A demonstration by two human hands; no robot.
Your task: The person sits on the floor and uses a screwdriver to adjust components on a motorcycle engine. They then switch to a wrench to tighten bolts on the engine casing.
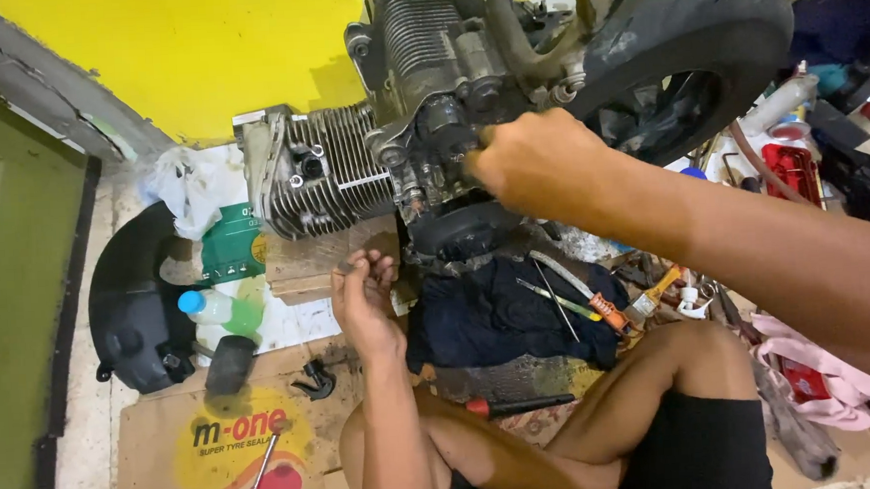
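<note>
The right hand [534, 162] reached across and pressed against the grimy engine [391, 129], fingers curled shut on a part at its side — just what they gripped could not be told. The engine, its finned cylinder pointing left, rested on a wooden block [313, 260] before the yellow wall [182, 50]. Below it the left hand [364, 301] hovered near the block, fingertips pinched on a small metal piece [346, 268]. A dark cloth [487, 316] lay beside it — screwdrivers on top.
</note>
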